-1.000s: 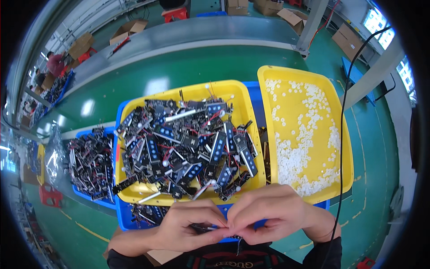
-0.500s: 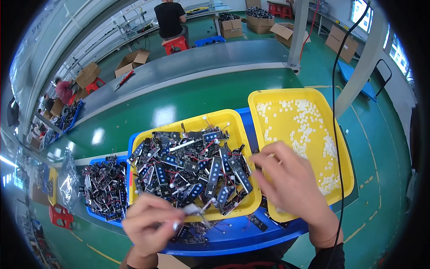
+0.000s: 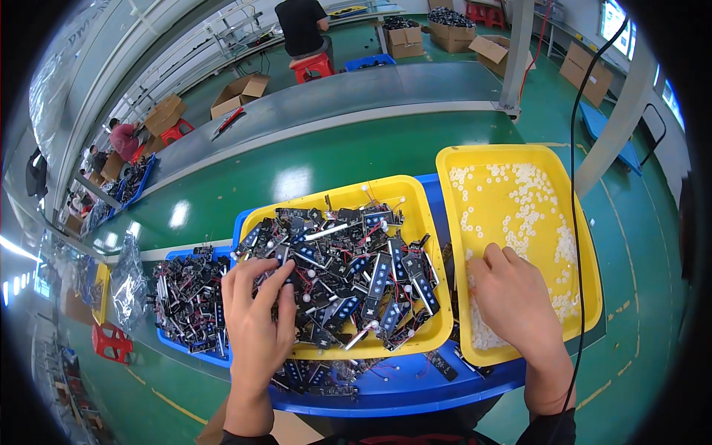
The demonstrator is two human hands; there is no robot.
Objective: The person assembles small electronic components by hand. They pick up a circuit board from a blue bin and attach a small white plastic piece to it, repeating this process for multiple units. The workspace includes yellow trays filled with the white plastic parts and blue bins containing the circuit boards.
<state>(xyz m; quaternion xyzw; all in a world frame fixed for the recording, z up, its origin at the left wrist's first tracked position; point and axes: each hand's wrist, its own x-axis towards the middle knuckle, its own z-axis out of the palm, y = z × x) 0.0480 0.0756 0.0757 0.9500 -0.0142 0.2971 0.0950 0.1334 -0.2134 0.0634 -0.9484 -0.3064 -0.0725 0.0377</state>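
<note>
A yellow tray (image 3: 437,326) is heaped with small black circuit-board assemblies (image 3: 378,278) that carry blue strips, red wires and white parts. My left hand (image 3: 256,311) is over the left side of this heap. Its fingers are apart, the tips at the boards, and nothing shows held in it. To the right, a second yellow tray (image 3: 586,245) holds many small white plastic rings (image 3: 525,215). My right hand (image 3: 515,297) dips into that tray at its left side, fingers curled down and pressed together. Its fingertips are hidden, so anything between them cannot be seen.
Both trays rest on blue bins (image 3: 430,397); more boards lie in a blue bin (image 3: 193,297) at left. A black cable (image 3: 572,222) hangs across the right tray. Beyond runs a long grey conveyor (image 3: 334,96) with a red-handled tool (image 3: 228,122). Coworkers sit farther off.
My left hand has let go of the small pale piece and moved up onto the board heap, fingers spreading. My right hand has shifted right, into the tray of rings.
</note>
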